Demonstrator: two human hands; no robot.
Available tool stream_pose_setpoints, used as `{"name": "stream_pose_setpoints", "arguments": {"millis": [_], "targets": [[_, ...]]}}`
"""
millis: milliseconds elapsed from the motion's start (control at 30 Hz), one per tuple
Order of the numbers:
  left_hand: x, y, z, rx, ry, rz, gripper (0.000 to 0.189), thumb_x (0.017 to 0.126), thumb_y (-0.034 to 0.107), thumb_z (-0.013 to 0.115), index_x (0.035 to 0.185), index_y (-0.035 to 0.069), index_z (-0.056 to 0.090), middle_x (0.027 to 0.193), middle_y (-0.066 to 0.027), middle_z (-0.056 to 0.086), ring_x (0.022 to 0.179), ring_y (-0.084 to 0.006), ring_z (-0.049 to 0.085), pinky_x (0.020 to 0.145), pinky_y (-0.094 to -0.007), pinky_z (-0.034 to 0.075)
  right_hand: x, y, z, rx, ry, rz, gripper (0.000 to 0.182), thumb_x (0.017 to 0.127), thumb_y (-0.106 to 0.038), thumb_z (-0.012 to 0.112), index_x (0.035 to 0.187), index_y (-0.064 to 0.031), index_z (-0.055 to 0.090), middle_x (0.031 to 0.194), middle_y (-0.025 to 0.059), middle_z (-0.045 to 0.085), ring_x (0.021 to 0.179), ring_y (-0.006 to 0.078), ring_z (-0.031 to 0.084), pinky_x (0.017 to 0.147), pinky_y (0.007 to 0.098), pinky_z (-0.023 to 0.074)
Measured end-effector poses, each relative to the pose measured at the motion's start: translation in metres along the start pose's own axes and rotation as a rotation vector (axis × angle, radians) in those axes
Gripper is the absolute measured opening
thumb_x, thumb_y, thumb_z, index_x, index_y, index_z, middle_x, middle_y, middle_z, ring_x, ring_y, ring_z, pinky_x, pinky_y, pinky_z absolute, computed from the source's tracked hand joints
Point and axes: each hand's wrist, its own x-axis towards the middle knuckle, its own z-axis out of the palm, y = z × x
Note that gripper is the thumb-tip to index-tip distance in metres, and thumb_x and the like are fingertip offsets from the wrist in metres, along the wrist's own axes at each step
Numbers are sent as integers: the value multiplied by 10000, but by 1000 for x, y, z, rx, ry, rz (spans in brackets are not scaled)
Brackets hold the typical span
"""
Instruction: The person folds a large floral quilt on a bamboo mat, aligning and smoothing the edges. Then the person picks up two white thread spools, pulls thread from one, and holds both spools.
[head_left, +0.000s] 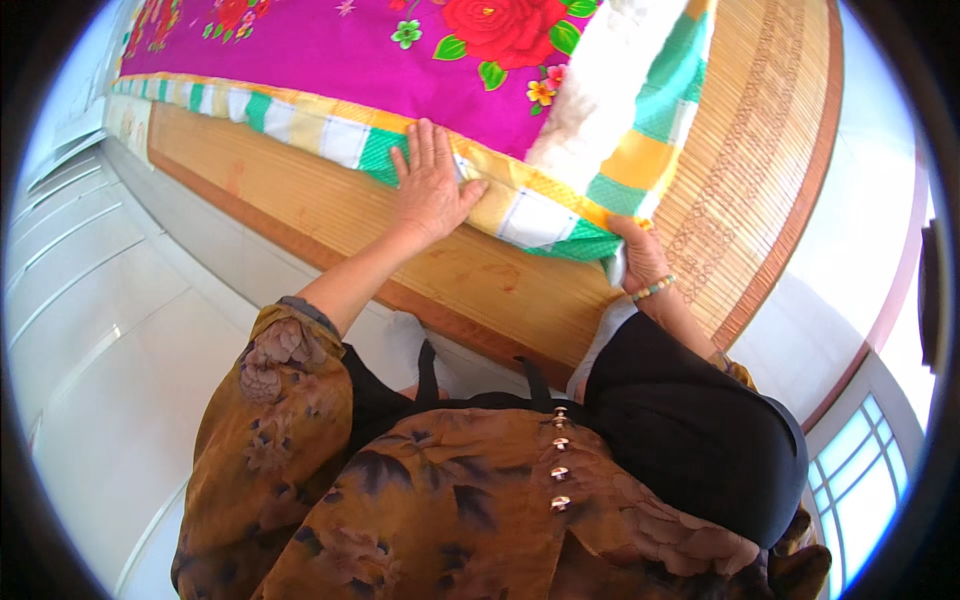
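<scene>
A quilt lies before me, with a purple flowered cover (315, 56) over white wadding (592, 82). Its checked backing cloth (517, 214) in green, white and yellow is folded up over the near edge. My left hand (431, 184) rests flat on that fold, fingers together and thumb apart, pressing the cloth. At the near right corner, my right hand (641, 251) grips the checked cloth between thumb and fingers; a beaded bracelet circles the wrist. Along the right side the backing (652, 150) lies spread outward, and the wadding there is bare.
Under the quilt is a bamboo mat (739, 142) with a brown border (806, 195). My knee in black trousers (690, 420) is on the mat's near edge. Pale tiled floor (120, 300) extends at the left. A paned glass door or window (862, 480) stands at the lower right.
</scene>
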Motion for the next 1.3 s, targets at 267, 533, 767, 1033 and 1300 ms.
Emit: {"name": "stream_pose_setpoints", "arguments": {"millis": [267, 533, 767, 1033, 1300], "targets": [[1, 10, -10, -43, -18, -3, 972, 828, 515, 577, 1421, -117, 136, 1504, -321, 77, 1415, -443, 56, 1093, -634, 60, -14, 4, -32, -213, 1, -121, 283, 801, 32, 647, 1077, -22, 612, 943, 54, 674, 786, 160, 649, 708, 300, 544], [1, 10, -19, -21, -64, -105, 955, 835, 492, 563, 1421, -120, 123, 1502, -319, 85, 1418, -430, 61, 1106, -610, 62, -17, -14, -23, -492, 31, -115, 286, 794, 18, 640, 1077, -2, 606, 929, 39, 667, 760, 143, 632, 678, 279, 519], [4, 16, -16, -14, -49, -95, 960, 838, 519, 542, 1411, -136, 136, 1488, -341, 103, 1408, -453, 78, 1084, -642, 83, -6, -6, -52, -426, 48, -100, 298, 790, 28, 631, 1086, -7, 607, 942, 40, 668, 777, 148, 634, 696, 274, 517], [-1, 15, -17, -89, -75, -113, 947, 856, 494, 530, 1418, -138, 106, 1496, -338, 66, 1408, -467, 39, 1085, -646, 52, -10, -9, -47, -404, 44, -100, 280, 792, 33, 626, 1068, -15, 614, 944, 42, 668, 780, 147, 633, 699, 280, 520], [5, 15, -17, -81, -60, -164, 960, 844, 497, 543, 1427, -127, 102, 1505, -326, 64, 1416, -449, 14, 1087, -644, 8, 9, 2, -67, -520, 55, -142, 327, 776, -7, 642, 1101, -13, 605, 963, 32, 657, 809, 140, 618, 727, 276, 498]]}}
